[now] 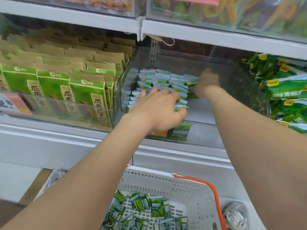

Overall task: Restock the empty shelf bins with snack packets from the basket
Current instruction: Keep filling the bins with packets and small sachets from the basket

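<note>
1. Head view: a clear shelf bin (pixel 245 97) sits in the middle of the shelf (pixel 49 138). Its left half holds rows of small green-and-white snack packets (pixel 166 80) standing on edge; its right half is bare floor.
2. The left hand (pixel 156 110) reaches over the bin's front wall and lies palm down on the near rows. Its fingers are spread and only lightly bent across the packet tops, and the thumb presses against the front-most packets, so it looks more like pressing than grasping.
3. The right hand (pixel 206 82) is deeper in the bin, at the right end of the packet rows and touching them. It is blurred, so I cannot tell whether its fingers are closed on a packet.
4. Below the shelf, between the forearms, stands a white basket (pixel 166 179) with an orange handle (pixel 214 193). More of the same packets (pixel 146 206) lie loose in a heap in it.
5. A green label (pixel 179 131) is on the bin's front wall.
6. The bin to the left is packed with upright brown-paper bags (pixel 74 92) with green fronts, and a price tag (pixel 11 103) is at its front. To the right lie larger green bags (pixel 285 90).
</note>
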`<state>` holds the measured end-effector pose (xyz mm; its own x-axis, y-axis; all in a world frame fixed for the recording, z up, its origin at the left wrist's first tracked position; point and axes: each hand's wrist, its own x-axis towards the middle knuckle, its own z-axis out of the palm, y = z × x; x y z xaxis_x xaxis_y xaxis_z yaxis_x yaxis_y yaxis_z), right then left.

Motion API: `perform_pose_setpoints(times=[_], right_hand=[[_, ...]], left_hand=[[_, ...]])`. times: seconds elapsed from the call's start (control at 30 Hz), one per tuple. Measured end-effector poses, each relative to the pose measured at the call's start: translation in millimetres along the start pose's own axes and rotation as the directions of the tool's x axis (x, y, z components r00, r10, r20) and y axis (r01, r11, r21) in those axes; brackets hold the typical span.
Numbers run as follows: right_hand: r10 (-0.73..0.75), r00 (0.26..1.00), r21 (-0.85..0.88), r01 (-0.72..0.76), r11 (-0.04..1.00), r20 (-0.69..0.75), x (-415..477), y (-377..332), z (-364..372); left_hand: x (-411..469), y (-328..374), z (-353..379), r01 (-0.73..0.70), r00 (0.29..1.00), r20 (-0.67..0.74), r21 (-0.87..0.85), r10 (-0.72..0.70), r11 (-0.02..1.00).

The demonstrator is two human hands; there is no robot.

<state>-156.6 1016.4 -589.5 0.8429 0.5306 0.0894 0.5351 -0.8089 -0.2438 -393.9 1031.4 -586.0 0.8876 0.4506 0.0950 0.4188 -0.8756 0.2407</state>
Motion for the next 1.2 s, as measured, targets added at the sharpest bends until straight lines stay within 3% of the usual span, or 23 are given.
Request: perform_pose_setpoints(times=[0.17,0.3,0.43,0.6,0.7,0.77,0.9,1.0,1.1,1.2], right_hand=[[0.032,0.995,0.093,-0.041,0.995,0.097,-2.1,4.4,-2.5],[0.021,0.998,0.088,-0.026,0.996,0.065,-4.1,9.1,3.1],[0.111,0.993,0.114,-0.114,0.987,0.029,-11.7,12.3,-1.2],[0.000,0.974,0.138,-0.032,0.990,0.227,-22.5,13.9,-13.6],[-0.094,0.918,0.063,0.076,0.995,0.386,-40.2,24.4,-23.4],[-0.147,0.900,0.061,0.134,0.989,0.410,-54.1,32.9,-30.2],[-0.213,0.958,0.153,0.185,0.971,0.192,-86.3,42.0,-46.9],[-0.239,0.961,0.282,0.270,0.921,-0.141,-128.9,43.1,-55.3],[-0.328,0.790,0.242,0.503,0.830,-0.518,-177.1,47.4,-49.9],[-0.462,0.537,0.055,0.692,0.719,-0.706,-219.4,59.9,-28.8]], left_hand=[[-1.6,1.2,-0.6,0.007,1.000,-0.006,-0.005,-0.007,1.000],[-3.4,2.6,-1.6,0.007,1.000,-0.011,0.005,-0.007,1.000],[-3.9,2.8,-2.3,0.001,1.000,-0.015,0.008,-0.001,1.000],[-6.7,3.6,-4.5,0.005,0.999,-0.048,0.017,-0.004,1.000],[-8.3,4.4,-4.0,-0.002,0.996,-0.090,0.023,0.004,1.000],[-9.7,4.5,-3.5,-0.014,0.990,-0.139,0.023,0.017,1.000],[-13.6,5.0,-3.0,-0.082,0.977,-0.195,0.016,0.084,0.996],[-16.1,7.0,-3.8,-0.115,0.958,-0.263,0.007,0.112,0.993],[-24.9,17.0,-0.8,-0.124,0.855,-0.481,0.176,0.195,0.977],[-50.7,39.1,12.1,-0.178,0.633,-0.713,0.245,0.301,0.953]])
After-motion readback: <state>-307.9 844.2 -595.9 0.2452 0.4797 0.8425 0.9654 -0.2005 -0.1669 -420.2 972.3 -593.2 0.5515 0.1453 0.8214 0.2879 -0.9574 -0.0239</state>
